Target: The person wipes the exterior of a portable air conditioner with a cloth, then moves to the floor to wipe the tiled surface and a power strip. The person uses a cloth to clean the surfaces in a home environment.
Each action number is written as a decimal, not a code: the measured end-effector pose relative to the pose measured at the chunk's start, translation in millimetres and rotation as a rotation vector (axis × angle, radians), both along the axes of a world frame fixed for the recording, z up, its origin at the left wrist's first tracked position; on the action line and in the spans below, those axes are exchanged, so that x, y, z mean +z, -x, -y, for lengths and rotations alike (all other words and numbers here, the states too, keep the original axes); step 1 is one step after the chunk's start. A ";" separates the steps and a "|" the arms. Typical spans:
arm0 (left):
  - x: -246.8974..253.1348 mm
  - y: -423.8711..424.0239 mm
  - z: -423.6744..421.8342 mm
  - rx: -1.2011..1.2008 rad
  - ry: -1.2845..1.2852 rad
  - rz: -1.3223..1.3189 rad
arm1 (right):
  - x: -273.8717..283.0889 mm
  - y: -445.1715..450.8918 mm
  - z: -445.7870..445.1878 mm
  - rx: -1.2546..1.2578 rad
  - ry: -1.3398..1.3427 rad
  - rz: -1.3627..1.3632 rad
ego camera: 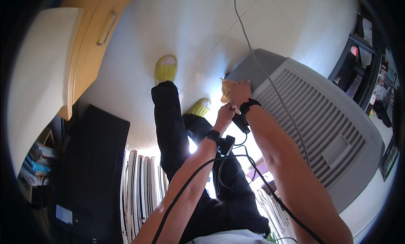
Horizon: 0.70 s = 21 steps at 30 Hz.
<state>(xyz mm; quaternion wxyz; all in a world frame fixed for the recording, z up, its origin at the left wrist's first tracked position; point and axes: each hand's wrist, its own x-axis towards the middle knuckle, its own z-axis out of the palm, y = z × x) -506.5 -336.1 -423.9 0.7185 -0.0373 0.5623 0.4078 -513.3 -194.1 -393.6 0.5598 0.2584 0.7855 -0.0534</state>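
Beside the dark grey end of a large grey louvred appliance [310, 108], my right hand [241, 93] grips a yellow cloth [227, 89], pressing it near the casing's lower corner. My left hand [225, 116] is just below it, its fingers closed on the cloth's lower edge. Both wrists wear black straps with small black devices attached; thin black cables hang from them. A long grey cable [275, 86] runs across the top of the appliance. The surface of the appliance beneath my right hand is partly hidden.
A wooden cabinet [91, 48] with a metal handle stands at upper left, a black panel-like object [91, 168] below it. Striped curtains [142, 180] hang behind my legs. Yellow slippers [165, 70] are on my feet on the tiled floor. Dark shelving [354, 64] holds items at right.
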 end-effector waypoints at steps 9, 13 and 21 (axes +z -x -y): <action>98.1 13.0 -4.5 0.446 0.070 0.272 | 67.4 10.9 15.6 0.125 -0.073 -0.090; 120.0 -1.0 16.1 0.643 0.085 0.446 | 61.4 3.9 42.7 0.296 -0.033 -0.216; 81.7 -41.0 45.4 0.318 0.172 0.314 | 52.0 -29.7 76.5 0.934 -0.039 -0.022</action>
